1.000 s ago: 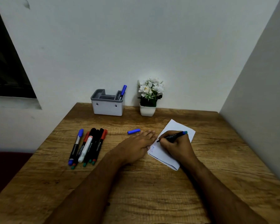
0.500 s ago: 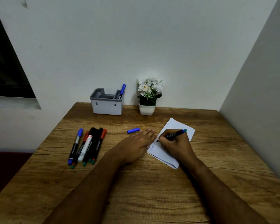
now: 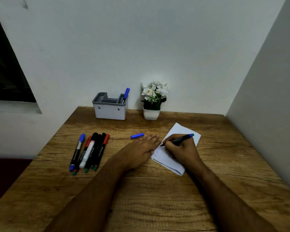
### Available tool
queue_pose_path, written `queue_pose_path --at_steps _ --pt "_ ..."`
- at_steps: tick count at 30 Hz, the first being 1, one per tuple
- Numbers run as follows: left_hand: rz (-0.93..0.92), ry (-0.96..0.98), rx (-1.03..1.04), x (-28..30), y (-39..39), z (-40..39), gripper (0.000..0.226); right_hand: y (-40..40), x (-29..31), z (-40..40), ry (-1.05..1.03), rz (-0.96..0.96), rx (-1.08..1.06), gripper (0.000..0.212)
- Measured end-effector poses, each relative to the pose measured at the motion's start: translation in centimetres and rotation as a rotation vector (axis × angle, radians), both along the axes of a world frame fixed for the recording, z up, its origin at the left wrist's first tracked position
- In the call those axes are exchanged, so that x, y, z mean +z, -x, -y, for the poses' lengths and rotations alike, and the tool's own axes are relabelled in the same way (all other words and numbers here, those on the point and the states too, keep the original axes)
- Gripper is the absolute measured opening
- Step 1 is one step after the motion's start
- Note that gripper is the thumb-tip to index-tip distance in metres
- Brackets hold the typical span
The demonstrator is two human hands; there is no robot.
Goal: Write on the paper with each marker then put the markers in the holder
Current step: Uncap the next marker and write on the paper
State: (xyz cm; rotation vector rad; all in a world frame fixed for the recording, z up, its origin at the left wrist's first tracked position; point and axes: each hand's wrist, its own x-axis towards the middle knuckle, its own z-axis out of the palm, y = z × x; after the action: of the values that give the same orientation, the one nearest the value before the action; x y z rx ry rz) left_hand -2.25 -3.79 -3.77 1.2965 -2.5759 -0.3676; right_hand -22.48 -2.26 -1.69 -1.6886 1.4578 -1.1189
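Observation:
A white sheet of paper lies on the wooden table at centre right, with faint blue writing near its left edge. My right hand grips a black marker with a blue-green end, its tip touching the paper. Flat beside it, my left hand presses the paper's left edge with straight fingers. That marker's blue cap lies loose just beyond my left fingertips. Several markers lie side by side at the left. The grey holder stands at the back, one blue marker upright in it.
A small white pot of white flowers stands to the right of the holder against the back wall. A side wall closes off the table's right edge. The table's left edge drops off beside the row of markers.
The marker's tip has shifted slightly along the paper as my right hand writes. My left hand and the other markers stay where they were.

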Motion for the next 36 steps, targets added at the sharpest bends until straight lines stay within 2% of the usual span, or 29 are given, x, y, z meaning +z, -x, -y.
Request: queue_pose_path --at_steps 9,12,15,18,22,27,29,32,36 --pt "-0.173 -0.026 0.097 0.8 0.1 0.0 0.046 -0.1 1.4 -0.4 -0.018 0.058 0.028 0.018" --pt "-0.212 0.11 0.214 2.4 0.3 0.0 0.041 -0.2 2.5 -0.5 0.024 0.093 0.061 0.021" --pt "-0.224 0.236 0.349 3.6 0.2 0.7 0.045 -0.4 3.4 -0.2 0.076 0.107 0.085 0.016" --pt "-0.147 0.24 0.444 4.2 0.2 1.2 0.04 -0.7 3.8 -0.1 0.117 0.13 0.099 0.014" --pt "0.085 0.162 0.488 4.0 0.4 1.8 0.028 -0.9 3.6 0.1 0.161 0.159 0.127 0.011" --pt "0.087 0.185 0.529 3.4 0.3 2.2 0.022 -1.2 3.0 0.5 0.168 0.154 0.136 0.011" --pt "-0.068 0.216 0.615 3.3 0.1 2.5 0.012 -1.2 2.9 0.5 0.21 0.138 0.143 0.013" --pt "-0.52 0.149 0.808 4.2 -0.3 2.6 0.008 -1.4 3.0 0.4 0.236 0.161 0.165 0.019" --pt "-1.357 -0.381 0.918 6.1 -0.3 1.7 0.008 -2.2 2.6 0.3 0.257 0.162 0.2 0.018"
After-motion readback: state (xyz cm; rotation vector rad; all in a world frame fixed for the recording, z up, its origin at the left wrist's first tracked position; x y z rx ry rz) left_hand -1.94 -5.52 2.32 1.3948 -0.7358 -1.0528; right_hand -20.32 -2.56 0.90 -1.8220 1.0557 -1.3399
